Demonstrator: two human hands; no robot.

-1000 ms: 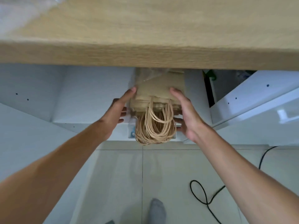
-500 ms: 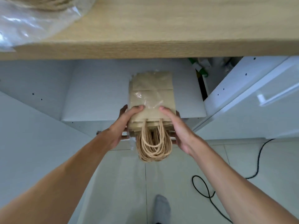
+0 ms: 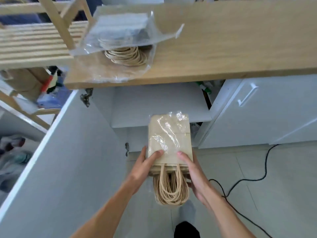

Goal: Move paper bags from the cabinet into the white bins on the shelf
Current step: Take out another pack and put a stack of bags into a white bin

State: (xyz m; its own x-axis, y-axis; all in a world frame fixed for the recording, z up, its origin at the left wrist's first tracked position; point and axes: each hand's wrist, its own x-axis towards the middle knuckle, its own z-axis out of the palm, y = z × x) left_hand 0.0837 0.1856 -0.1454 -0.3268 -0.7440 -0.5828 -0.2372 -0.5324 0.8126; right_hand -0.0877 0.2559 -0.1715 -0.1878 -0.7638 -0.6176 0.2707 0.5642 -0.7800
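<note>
Hands, left hand [image 3: 143, 166] and right hand [image 3: 194, 174], gripped a plastic-wrapped stack of tan paper bags [image 3: 169, 143] at lower centre of the frame

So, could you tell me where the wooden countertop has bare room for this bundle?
The wooden countertop is bare to the right of the plastic-wrapped bag bundle. Its left end is crowded: that bundle lies against the slatted wooden rack. Both hands hold the paper bag bundle.
</note>
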